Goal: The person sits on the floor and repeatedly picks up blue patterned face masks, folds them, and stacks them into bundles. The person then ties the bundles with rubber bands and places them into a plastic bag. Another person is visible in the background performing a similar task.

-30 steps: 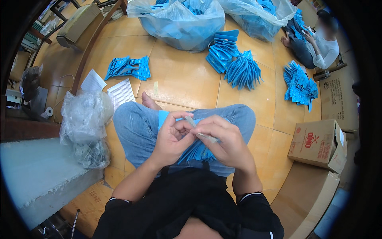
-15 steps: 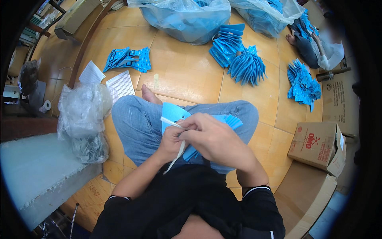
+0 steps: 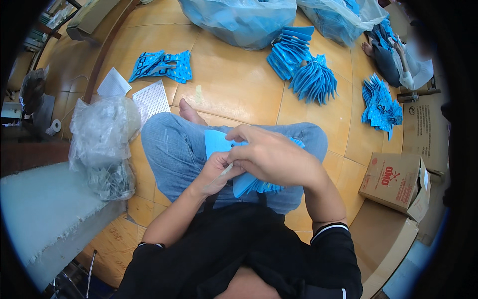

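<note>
Evidently, the step in hand is close finger work with a pale, narrow strip (image 3: pixel 222 174) beside a bundle of flat blue pieces (image 3: pixel 213 140), which lies in the lap over the jeans (image 3: pixel 167 152). The left hand (image 3: pixel 217 173) is at the bundle's near left side, with the strip lying across its thumb side toward the wrist. The right hand (image 3: pixel 266 154) arches over the bundle from the other side, its thumb and fingers bent down until the two hands meet; its forefinger reaches toward the top piece, near a small dark hole (image 3: pixel 232 145). Whether either hand is clamped on the strip or on the blue pieces cannot be told, because the fingers overlap and hide the contact. Below the right hand, the bundle's lower edges spread like a fan. As a judgement, the next move calls for a steady hold on the bundle and a fine pinch on the strip near that hole. Beyond the knees, a fanned blue bundle (image 3: pixel 314 82) rests on the tiled floor (image 3: pixel 239 82), and a crumpled clear plastic bag (image 3: pixel 102 132) sits at the left.
</note>
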A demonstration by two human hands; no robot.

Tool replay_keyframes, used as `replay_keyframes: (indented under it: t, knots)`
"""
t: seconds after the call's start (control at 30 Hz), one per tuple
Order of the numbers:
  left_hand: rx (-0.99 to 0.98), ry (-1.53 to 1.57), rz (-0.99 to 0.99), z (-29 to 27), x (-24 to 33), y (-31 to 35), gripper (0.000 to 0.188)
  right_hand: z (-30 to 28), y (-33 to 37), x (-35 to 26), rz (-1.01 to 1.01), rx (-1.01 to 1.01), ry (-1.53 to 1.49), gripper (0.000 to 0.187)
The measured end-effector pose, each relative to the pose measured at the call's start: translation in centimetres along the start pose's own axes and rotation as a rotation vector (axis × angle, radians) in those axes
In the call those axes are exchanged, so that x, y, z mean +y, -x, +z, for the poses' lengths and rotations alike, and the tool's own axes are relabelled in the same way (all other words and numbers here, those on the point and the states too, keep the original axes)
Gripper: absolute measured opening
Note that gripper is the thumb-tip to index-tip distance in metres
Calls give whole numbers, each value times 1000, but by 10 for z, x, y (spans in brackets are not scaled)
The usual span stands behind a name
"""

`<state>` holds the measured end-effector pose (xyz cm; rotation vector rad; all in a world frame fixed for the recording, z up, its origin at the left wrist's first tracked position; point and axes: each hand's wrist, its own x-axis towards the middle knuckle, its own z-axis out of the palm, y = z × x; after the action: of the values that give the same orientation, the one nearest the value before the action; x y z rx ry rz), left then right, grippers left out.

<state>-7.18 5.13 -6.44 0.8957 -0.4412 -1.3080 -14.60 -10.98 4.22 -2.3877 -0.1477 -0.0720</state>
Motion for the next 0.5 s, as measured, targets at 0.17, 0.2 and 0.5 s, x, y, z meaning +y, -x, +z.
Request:
replay_keyframes:
  t: [0.17, 0.2, 0.5]
  knots:
    - [-119, -37, -46, -8, 12, -2, 15, 2, -2, -2, 32, -73, 52, 15]
    - [-122, -38, -58, -9, 13, -3, 15, 3, -2, -2, 31, -57, 64, 14]
    - [-45, -26, -87, -6, 15, -15, 16, -24, 15, -12, 247, 62, 231, 12]
